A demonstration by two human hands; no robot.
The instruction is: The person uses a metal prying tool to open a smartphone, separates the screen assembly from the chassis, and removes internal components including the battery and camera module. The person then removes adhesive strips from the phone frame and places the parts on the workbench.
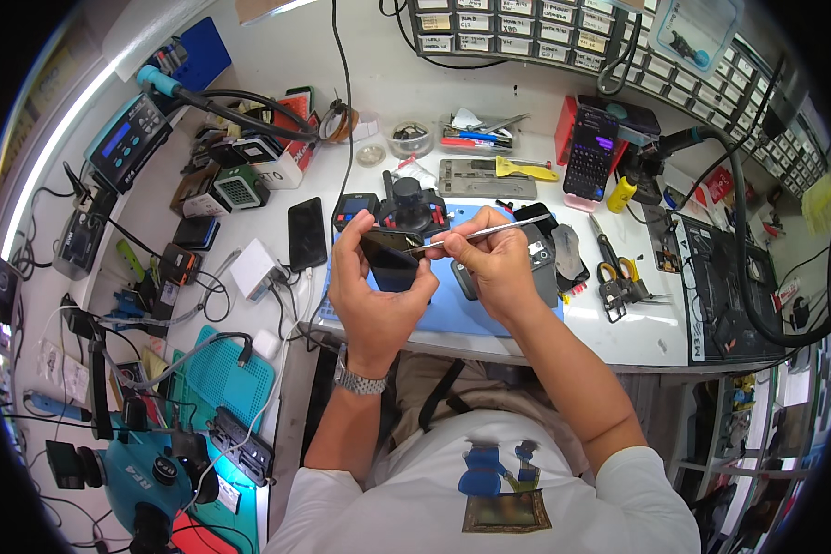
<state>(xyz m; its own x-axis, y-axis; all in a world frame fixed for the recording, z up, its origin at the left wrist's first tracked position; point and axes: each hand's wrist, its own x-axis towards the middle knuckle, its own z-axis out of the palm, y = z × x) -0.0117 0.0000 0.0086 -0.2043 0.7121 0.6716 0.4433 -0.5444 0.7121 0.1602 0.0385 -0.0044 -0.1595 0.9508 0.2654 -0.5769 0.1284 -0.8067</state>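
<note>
Near the middle of the frame, just above the edge of the counter (651, 325), the left hand (369, 300) grips a dark phone (392, 270) by its sides, thumb on the near edge and fingers at the far one, the phone tilted up off the blue mat (441, 312). The right hand (500, 263) pinches a slim metal tool (517, 224), its tip at the phone's upper part; whether it touches cannot be told. The phone looks thin, light and stiff, its glossy face likely slippery and easily cracked, so its long edges seem the safest hold. The tool is probably rigid and best steadied close to the tip. The counter is white and crowded: a second phone (306, 234) lies left of the mat, and yellow-handled scissors (619, 277) lie right of it. Small labelled drawers (517, 28) line the upper right of the frame; a teal microscope (148, 471) stands lower left.
</note>
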